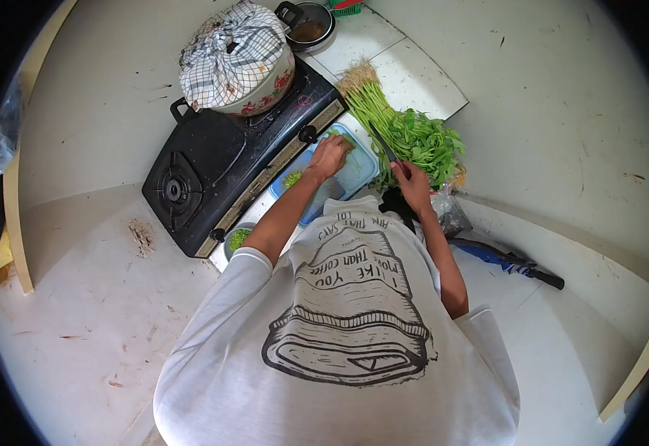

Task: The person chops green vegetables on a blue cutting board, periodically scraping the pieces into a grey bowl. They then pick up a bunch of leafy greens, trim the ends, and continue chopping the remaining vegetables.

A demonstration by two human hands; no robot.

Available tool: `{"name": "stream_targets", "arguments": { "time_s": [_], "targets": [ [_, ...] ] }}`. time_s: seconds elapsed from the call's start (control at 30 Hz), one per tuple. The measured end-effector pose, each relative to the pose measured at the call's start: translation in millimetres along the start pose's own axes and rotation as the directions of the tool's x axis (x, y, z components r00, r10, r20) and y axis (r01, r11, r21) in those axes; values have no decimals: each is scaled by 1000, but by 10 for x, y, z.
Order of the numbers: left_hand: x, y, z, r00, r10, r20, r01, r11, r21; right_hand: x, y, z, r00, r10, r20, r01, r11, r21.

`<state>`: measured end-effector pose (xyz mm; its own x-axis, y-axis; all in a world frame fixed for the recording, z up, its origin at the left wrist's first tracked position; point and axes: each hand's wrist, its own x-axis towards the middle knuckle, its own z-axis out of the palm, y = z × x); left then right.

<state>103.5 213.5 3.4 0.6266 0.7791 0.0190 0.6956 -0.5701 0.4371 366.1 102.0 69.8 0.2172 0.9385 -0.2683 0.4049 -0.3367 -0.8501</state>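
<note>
My right hand is closed round the handle of a knife, its blade pointing up and left beside the greens. My left hand rests over a light blue plastic tray, fingers bent down onto a few thin green stems. Its fingertips are partly hidden. A small pile of chopped green stems lies on the tray by my left wrist. Just beyond the knife is a large bunch of leafy greens, with its pale roots at the far end.
A black gas stove stands left of the tray, bearing a floral pot topped with a checked cloth. A bowl of chopped greens sits near my left elbow. A dark pan is at the back; a folded umbrella lies right.
</note>
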Motion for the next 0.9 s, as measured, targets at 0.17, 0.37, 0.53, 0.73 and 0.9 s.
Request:
{"name": "stream_targets", "arguments": {
  "time_s": [0.17,0.37,0.53,0.73,0.9],
  "targets": [
    [-19,-14,-54,995,70,71,-68,997,-32,6,1,-33,999,-45,-29,44,998,-46],
    [13,31,-41,985,113,128,-121,991,54,10,18,-40,998,-51,-39,50,998,-30],
    [36,72,-54,982,95,163,-113,988,101,0,47,-40,993,-97,-67,95,995,-37],
    [1,58,-80,981,112,159,-132,984,123,-14,10,-56,998,-55,-42,53,998,-43],
    [-43,83,-226,982,127,139,-134,990,44,-5,18,-52,995,-90,-47,87,995,-53]
  ]
}}
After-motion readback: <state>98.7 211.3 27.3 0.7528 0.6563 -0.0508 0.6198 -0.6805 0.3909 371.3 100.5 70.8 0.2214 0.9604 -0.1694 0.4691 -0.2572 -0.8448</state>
